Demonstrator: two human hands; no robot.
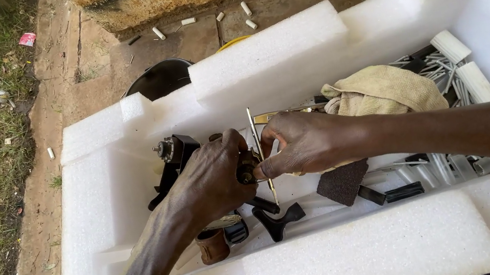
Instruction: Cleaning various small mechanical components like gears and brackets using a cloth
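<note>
A thin brass-coloured metal plate (258, 148) is held on edge, nearly upright, over the middle of a white foam tray (359, 251). The left hand (209, 181) is closed around a small dark knob-like part (246, 169) that meets the plate's left face; the fingers are curled tightly on it. The right hand (303, 142) is pinched on the plate from the other side, thumb and fingertips pressed together against its right face. The two hands are almost touching across the plate.

In the tray's recess, just below the hands, a black T-shaped handle (278, 219) lies beside a short black rod (264, 205). Nearer the tray's front-left corner a brown cylindrical piece (212, 246) stands next to a black part partly hidden by the left wrist. A black mechanism (174, 160) rests behind the left hand, toward the tray's back wall. A dark piece of abrasive sheet (343, 182) lies under the right wrist, with a flat black bar (402, 192) just to its right. A beige cloth (384, 91) is bundled toward the back right, over a heap of grey-white cables (441, 70). Beyond the tray's back wall, a black round container (161, 78) sits on the concrete ground
</note>
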